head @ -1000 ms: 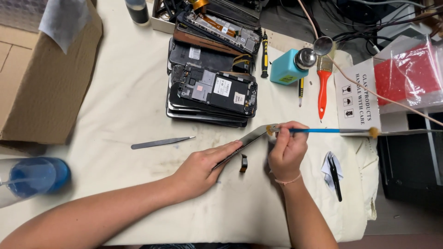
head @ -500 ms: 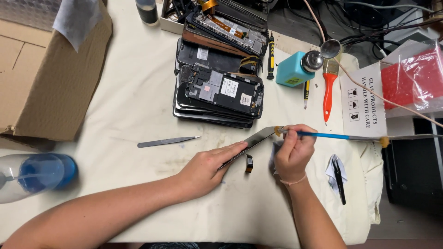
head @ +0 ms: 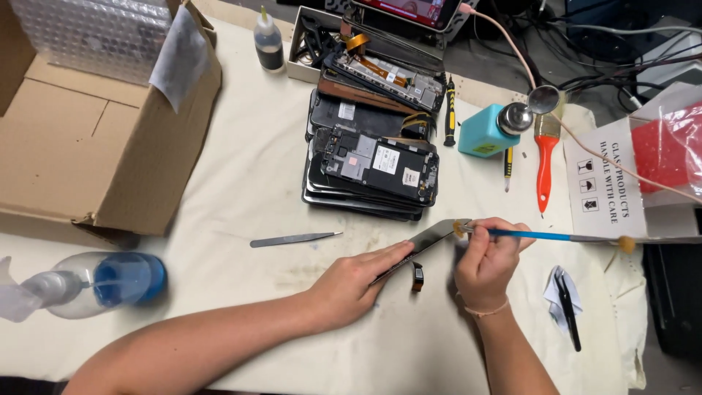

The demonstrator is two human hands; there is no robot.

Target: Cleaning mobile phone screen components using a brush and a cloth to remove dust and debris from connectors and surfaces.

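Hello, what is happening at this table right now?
A person works at a cloth-covered table. The left hand holds a thin dark phone screen panel tilted on edge, and the right hand holds a blue-handled brush with its bristles at the panel's upper end. A stack of opened phones lies just behind, and metal tweezers rest to the left.

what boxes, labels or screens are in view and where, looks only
Brown cardboard box: far left, open, bubble wrap inside.
White label card with black symbols: right, beside the orange-handled brush.
Lit phone screen, reddish: top edge.
White stickers on the top opened phone: centre stack.
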